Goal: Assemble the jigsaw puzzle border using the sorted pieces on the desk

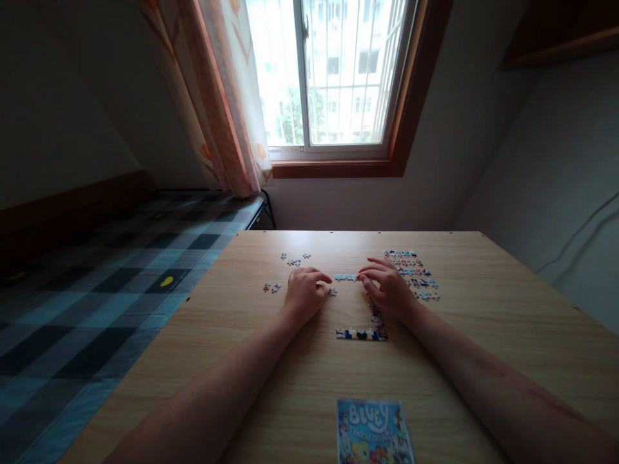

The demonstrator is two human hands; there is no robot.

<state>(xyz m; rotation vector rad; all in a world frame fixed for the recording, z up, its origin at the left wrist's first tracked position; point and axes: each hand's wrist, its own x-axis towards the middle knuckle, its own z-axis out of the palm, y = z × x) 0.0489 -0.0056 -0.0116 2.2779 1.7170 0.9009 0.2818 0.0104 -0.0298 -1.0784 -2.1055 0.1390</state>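
My left hand (308, 290) rests on the wooden table, fingers loosely bent and apart. Close to its thumb lies a single jigsaw piece (333, 292). My right hand (385, 287) is at the right end of a light blue strip of joined jigsaw pieces (345, 278), its fingers spread and the fingertips touching or just over that end. Under and below this hand runs a side column of joined pieces (376, 314), partly hidden by it. The column meets a dark blue bottom row (362, 334) at a corner.
Rows of sorted jigsaw pieces (418, 272) lie right of my right hand. Several loose pieces (294, 262) and a pair (271, 287) are at the left. A blue puzzle box or picture card (374, 430) lies near me on the table (290, 399). A checkered bed (120, 277) stands left.
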